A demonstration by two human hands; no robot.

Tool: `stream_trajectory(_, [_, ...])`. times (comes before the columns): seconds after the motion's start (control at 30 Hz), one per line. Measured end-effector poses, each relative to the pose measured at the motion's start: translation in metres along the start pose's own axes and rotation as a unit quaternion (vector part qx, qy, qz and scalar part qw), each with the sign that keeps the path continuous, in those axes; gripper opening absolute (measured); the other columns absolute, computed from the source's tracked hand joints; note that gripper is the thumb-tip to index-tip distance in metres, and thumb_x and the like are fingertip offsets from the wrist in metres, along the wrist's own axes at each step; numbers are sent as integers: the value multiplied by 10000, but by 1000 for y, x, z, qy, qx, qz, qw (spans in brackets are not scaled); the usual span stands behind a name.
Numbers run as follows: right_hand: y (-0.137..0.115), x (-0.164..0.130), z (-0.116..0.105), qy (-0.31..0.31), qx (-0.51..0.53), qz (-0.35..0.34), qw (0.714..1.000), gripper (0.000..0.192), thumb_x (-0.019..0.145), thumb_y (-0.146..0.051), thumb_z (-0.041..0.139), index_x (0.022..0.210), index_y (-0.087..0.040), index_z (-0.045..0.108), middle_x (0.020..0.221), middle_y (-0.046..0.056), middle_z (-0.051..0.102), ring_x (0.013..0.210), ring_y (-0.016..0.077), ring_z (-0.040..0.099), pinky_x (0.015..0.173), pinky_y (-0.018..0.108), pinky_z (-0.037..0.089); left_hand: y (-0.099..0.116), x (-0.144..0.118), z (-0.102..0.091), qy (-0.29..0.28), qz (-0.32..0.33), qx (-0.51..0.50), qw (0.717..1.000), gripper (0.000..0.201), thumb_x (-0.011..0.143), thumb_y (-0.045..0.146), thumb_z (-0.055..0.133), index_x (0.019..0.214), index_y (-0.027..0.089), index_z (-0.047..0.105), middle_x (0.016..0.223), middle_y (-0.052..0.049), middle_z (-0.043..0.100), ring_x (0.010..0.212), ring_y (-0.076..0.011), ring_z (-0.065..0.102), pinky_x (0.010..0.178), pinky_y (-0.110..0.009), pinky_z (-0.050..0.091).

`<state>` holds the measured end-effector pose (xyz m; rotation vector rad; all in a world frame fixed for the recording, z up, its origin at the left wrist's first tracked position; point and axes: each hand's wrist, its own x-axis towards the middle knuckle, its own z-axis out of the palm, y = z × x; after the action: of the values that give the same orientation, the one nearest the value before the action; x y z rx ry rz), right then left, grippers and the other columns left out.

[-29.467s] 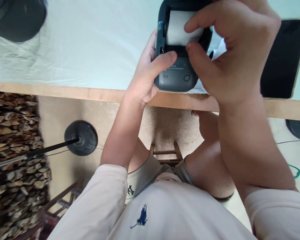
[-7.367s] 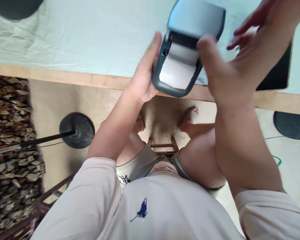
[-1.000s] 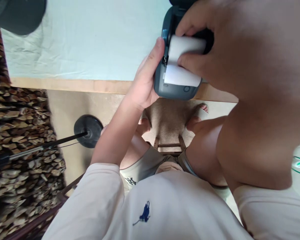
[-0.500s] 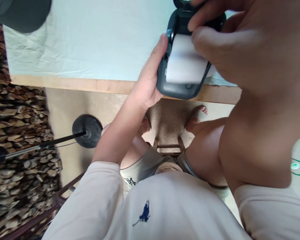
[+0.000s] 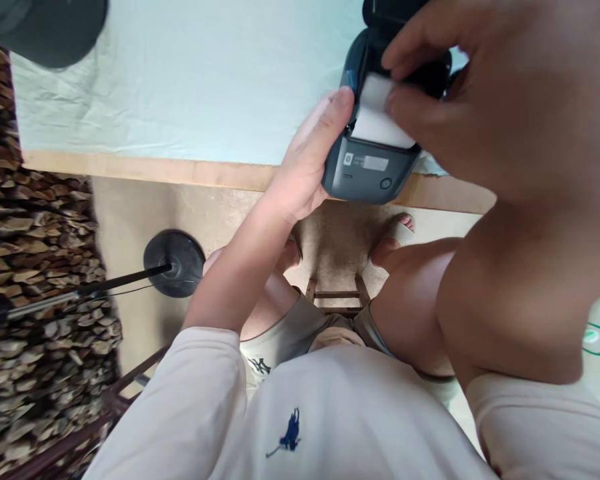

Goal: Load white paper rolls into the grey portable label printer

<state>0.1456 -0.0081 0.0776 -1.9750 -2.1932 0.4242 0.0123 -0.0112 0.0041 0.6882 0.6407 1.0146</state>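
A dark grey portable printer (image 5: 363, 170) is tilted near the table's front edge, its lid (image 5: 387, 13) up. My left hand (image 5: 313, 150) is closed around its left side, thumb on the rim. White printer paper (image 5: 383, 123) sits in the open compartment. My right hand (image 5: 460, 93) reaches over from the right, thumb and forefinger pinching the paper's upper part, slightly blurred. The printer's front face shows a power button and a small label. The right side of the printer is partly hidden behind my right hand.
A pale cloth (image 5: 190, 87) covers the wood-edged table. A dark rounded object (image 5: 55, 30) is at the upper left. Stacked firewood (image 5: 40, 267) lines the left, beside a stand with a round black base (image 5: 175, 260). Wooden stool rungs (image 5: 336, 293) show between my legs.
The paper that lay over the printer's front face is drawn back into the compartment, baring the label and button. The printer and my left hand have shifted slightly right; the lid shows more.
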Motion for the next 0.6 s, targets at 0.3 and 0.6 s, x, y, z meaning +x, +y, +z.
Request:
stream_trajectory(0.3, [3, -4, 1, -56, -115, -36, 991, 251, 733, -381, 404, 962, -337, 499, 829, 19, 525, 909, 271, 544, 691, 428, 441, 1, -2, 2, -8, 16, 69, 997, 174, 871, 254, 334, 835, 179, 487, 635, 29, 404, 503, -21, 442, 476, -135, 341])
stream_trajectory(0.6, [1, -3, -5, -23, -9, -48, 999, 333, 689, -316, 501, 1021, -298, 486, 942, -29, 544, 918, 151, 522, 771, 349, 436, 1, 1, -4, -22, -5, 34, 999, 172, 837, 314, 401, 848, 203, 532, 657, 23, 495, 553, -58, 530, 498, -166, 424])
